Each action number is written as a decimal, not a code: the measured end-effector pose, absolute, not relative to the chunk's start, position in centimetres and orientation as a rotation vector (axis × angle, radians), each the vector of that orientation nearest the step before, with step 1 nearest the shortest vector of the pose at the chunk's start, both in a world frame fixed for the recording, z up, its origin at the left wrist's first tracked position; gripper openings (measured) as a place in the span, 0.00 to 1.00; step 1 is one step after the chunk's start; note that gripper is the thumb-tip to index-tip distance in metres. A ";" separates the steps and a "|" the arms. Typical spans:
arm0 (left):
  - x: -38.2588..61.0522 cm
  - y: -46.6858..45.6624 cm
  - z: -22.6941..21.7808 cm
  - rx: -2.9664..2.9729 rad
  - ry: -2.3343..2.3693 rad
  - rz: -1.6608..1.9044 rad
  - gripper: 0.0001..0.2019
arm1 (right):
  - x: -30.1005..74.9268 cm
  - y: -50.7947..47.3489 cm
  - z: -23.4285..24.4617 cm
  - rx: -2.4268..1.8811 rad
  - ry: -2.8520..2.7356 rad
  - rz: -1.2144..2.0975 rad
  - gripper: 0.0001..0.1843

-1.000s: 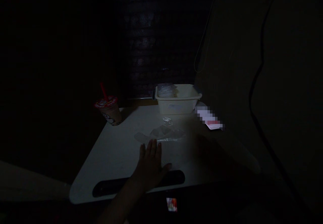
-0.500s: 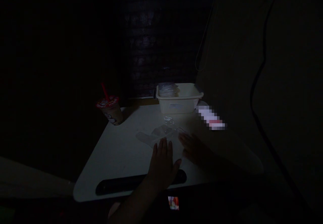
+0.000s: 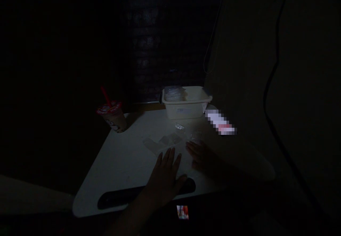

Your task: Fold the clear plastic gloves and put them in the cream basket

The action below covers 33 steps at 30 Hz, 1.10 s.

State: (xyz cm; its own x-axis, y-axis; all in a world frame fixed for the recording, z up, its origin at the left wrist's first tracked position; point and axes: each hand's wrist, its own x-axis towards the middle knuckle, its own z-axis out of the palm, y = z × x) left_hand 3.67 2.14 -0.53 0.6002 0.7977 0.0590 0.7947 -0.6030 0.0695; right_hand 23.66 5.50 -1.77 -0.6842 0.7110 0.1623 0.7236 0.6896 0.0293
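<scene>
Left hand [image 3: 164,180] lay open and palm down on the white table [image 3: 117,172], fingers spread, fingertips at the lower edge of a clear plastic film [image 3: 166,141]. Right hand [image 3: 198,155], dim, was also open, its fingers at the film's right side; nothing gripped. Beyond stood a white plastic tub [image 3: 186,108] holding a clear plastic packet [image 3: 174,94]. Left of it, a lidded drink cup [image 3: 112,118] with a red straw.

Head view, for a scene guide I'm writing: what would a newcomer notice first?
The white tub at the back of the table catches the eye first, with the red-strawed cup at the table's left corner. Nearer, the left hand and right hand lie open beside clear plastic film mid-table.
</scene>
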 end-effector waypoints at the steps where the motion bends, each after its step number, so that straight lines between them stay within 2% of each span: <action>1: 3.6 2.1 -0.5 2.772 1.381 0.124 0.30 | 24.2 6.5 -1.8 -1.259 -2.752 -0.136 0.26; 5: 3.1 2.4 -0.3 2.757 1.349 0.094 0.30 | 27.1 10.7 -1.9 -1.651 -2.666 -0.091 0.26; 8: 2.6 2.5 0.5 2.762 1.293 0.084 0.29 | 28.1 11.5 -1.8 -1.752 -2.564 -0.101 0.26; 12: 3.1 1.6 1.7 2.735 1.294 0.140 0.27 | 26.2 8.6 -1.3 -1.325 -2.692 -0.083 0.26; 16: 4.2 -0.2 1.3 2.757 1.192 0.151 0.28 | 23.3 5.8 -0.6 -0.891 -2.856 0.079 0.25; 19: 4.2 -1.2 0.6 2.764 1.130 0.155 0.29 | 22.4 6.9 -0.7 -0.871 -2.871 0.114 0.26; 27: 4.1 -2.3 0.4 2.748 1.220 0.219 0.30 | 23.7 14.9 -1.5 -1.188 -2.721 -0.105 0.24; 33: 4.3 -2.4 -0.1 2.765 1.212 0.237 0.31 | 23.6 12.3 -0.8 -1.047 -2.776 -0.087 0.24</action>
State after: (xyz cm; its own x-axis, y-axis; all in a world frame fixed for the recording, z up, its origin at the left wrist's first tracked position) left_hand 4.25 -2.41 -0.14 0.6683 0.7374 0.0975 0.7197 -0.6742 0.1658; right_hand 23.60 12.26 -0.84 -0.7381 0.6498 0.1816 0.6598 0.7514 -0.0066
